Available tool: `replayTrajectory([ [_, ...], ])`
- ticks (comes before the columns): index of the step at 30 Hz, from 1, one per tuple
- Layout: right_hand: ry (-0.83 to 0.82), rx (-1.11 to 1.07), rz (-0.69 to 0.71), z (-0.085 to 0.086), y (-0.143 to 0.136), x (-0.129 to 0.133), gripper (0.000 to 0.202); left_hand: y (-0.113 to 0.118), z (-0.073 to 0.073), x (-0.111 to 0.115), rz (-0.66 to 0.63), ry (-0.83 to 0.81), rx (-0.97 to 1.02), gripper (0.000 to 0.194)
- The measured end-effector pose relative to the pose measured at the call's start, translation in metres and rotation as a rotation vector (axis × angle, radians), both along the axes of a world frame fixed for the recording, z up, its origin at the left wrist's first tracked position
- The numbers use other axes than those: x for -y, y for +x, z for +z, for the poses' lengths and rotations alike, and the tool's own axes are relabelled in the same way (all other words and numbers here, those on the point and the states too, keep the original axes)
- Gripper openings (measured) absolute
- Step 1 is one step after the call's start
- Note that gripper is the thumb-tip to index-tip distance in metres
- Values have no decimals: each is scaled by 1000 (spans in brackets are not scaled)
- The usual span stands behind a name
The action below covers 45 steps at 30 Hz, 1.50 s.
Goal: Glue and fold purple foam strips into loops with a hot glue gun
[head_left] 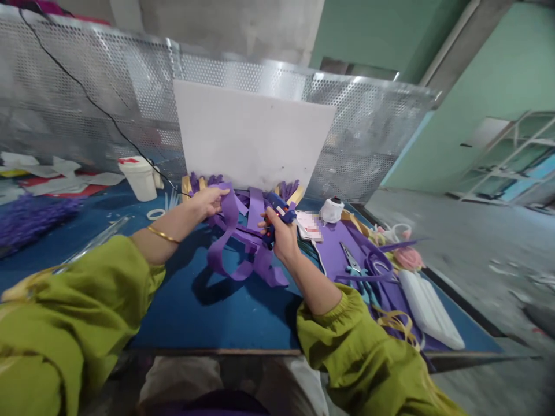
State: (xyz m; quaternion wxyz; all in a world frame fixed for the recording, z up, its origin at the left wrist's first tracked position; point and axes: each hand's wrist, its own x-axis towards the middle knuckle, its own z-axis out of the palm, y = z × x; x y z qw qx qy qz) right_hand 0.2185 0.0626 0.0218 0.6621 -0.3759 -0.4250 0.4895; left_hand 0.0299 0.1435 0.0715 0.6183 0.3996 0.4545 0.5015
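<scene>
My left hand (212,201) pinches a wide purple ribbon (229,216), whose free length curls down toward the table. In my right hand (281,234) is a dark blue glue gun (277,208), with my fingers wrapped round its handle. Between the hands lies a bunch of purple ribbon loops (256,214), partly covered by the hands and the gun. Behind it, sprigs of purple flowers (288,189) and yellowish pieces (297,196) stick out at both sides. Where the glue gun's tip points is hard to make out.
Pliers or scissors (350,257) with teal handles lie on purple sheet material (336,245) at right, near a white block (431,309). A white cup (139,178) stands at left, with purple flower sprigs (34,222) beyond. A white board (255,136) leans against the perforated metal screen.
</scene>
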Motion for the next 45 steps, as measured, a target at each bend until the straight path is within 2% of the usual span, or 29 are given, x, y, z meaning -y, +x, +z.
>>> replayTrajectory([
  [4, 8, -30, 31, 4, -1, 3, 35, -2, 8, 56, 39, 15, -19, 13],
  [6, 19, -29, 59, 6, -4, 8, 32, -2, 6, 86, 90, 65, -9, 18],
  [8, 38, 0, 111, 7, -9, 15, 27, -1, -1, 110, 111, 71, 1, 26],
  [11, 64, 104, 201, 5, -18, 27, 20, 2, -19, 126, 148, 55, 65, 31],
  [15, -4, 262, 234, -2, -31, 40, 18, 4, -40, 126, 142, 55, 115, 34],
  [18, -55, 255, 215, -7, -36, 44, 21, 4, -45, 126, 106, 45, 123, 38],
  [21, -41, 249, 212, -7, -34, 43, 23, 4, -46, 127, 106, 43, 136, 37],
  [25, -46, 379, 124, 2, -27, 43, 27, 1, -44, 123, 223, 64, 131, 32],
  [32, 107, 587, 45, 10, -22, 54, 28, -3, -43, 115, 338, 248, 170, 28],
  [36, 174, 724, -17, 11, -23, 58, 28, -2, -45, 115, 348, 278, 154, 28],
  [45, 145, 737, 6, 11, -24, 60, 34, -2, -50, 115, 350, 332, 21, 26],
])
